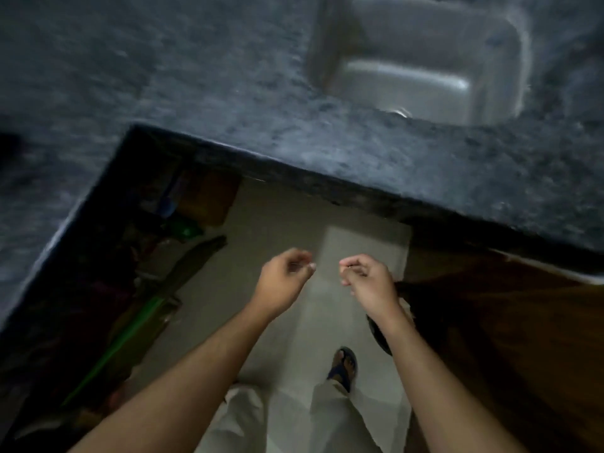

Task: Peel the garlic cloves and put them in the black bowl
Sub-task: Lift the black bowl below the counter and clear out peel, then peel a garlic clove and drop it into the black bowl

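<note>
Left hand (283,278) — fingers curled inward, fingertips drawn toward the thumb; too blurred to tell whether anything is pinched there. Right hand (366,278) — the same posture, fingers bent in and bunched near the thumb; again I cannot tell if it holds something. The two hands hang close together but apart, both bare forearms reaching out over the pale floor (277,223), short of the counter edge.

Neither garlic nor a black bowl can be made out in this view.

Below the hands: light trousers (330,416) and one foot in a dark sandal (343,367).

Dark speckled stone counter (196,93) wraps the far and left sides in an L. A steel sink (425,60) is set into it, far right. Under the left run, dim clutter, including a green stick (130,335) leaning on a slant. At right, a brown wooden panel (523,338).
</note>
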